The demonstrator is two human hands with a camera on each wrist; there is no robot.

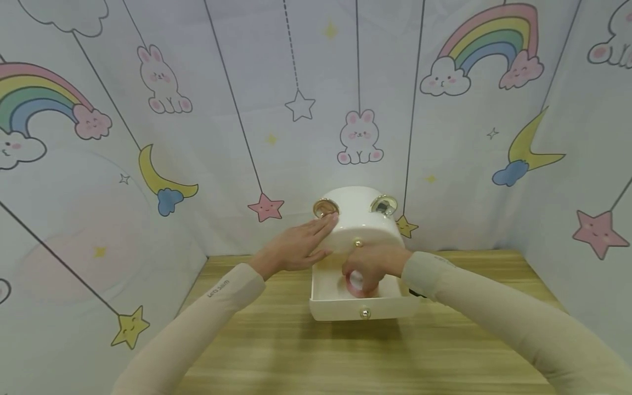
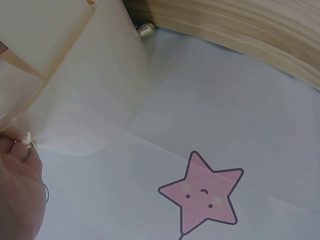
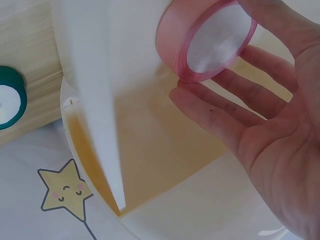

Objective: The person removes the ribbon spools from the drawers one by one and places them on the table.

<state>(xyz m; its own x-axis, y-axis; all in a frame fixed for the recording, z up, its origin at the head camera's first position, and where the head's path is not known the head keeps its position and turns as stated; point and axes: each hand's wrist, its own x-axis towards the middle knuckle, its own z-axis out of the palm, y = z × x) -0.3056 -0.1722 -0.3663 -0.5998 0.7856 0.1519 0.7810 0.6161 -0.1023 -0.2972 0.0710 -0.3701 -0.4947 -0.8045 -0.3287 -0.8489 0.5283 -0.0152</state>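
A white box (image 1: 353, 211) with two round gold ears (image 1: 384, 205) on top stands at the back of the table, its lower drawer (image 1: 338, 314) pulled out. My left hand (image 1: 298, 244) lies with straight fingers against the box's upper left side, fingertips at the left gold ear; its fingers also show at the left edge in the left wrist view. Inside the drawer, my right hand (image 1: 372, 263) holds a roll of pink ribbon (image 3: 175, 40) between thumb and fingers. The roll is tilted, its white centre facing the palm.
A roll of dark green ribbon (image 3: 11, 97) is on the wooden table (image 1: 266, 340), beside the box in the right wrist view. Cloth walls (image 1: 222, 137) printed with stars, rabbits and rainbows surround the table at the back and sides. A gold knob (image 1: 365, 314) sticks out from the drawer front.
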